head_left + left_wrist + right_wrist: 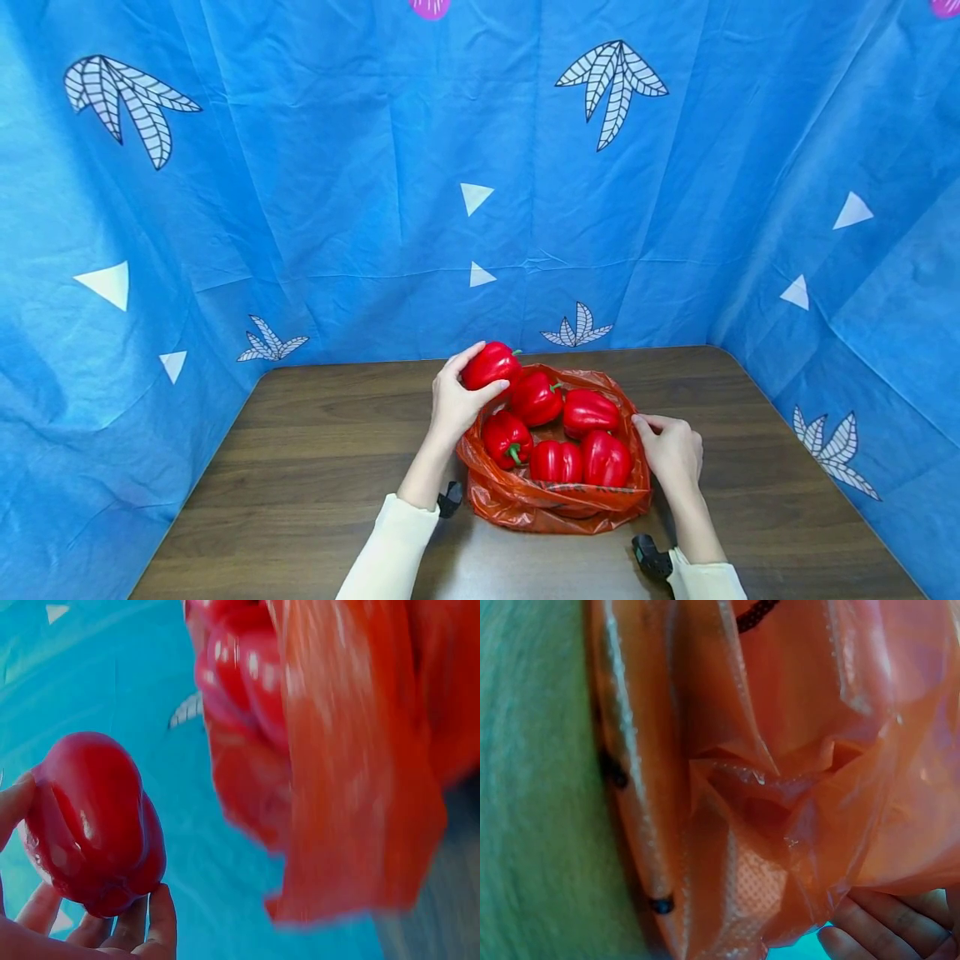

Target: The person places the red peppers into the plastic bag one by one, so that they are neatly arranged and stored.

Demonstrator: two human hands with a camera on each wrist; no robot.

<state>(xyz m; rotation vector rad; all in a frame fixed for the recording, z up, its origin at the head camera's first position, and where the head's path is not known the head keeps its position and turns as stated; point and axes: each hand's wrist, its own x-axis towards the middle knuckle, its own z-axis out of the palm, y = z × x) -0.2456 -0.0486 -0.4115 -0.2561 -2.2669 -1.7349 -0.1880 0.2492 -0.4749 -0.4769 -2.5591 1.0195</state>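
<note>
My left hand (456,402) grips a red bell pepper (492,365) above the left rim of an orange-red plastic bag (517,504). Thumb and fingers wrap the pepper (94,817) in the left wrist view, apart from the bag (352,787). Several more red bell peppers (588,412) lie inside the bag, whose mouth is spread wide. At the bag's right edge, my right hand (671,450) pinches the rim between thumb and fingers. The right wrist view shows the bag's crumpled side (780,825) with part of the right hand (892,926) below it.
The bag stands on a brown wood-grain table (337,450). A blue cloth (322,183) with leaf and triangle prints rises behind the table and along both sides. Black wrist cameras (651,557) sit close to the bag's front corners.
</note>
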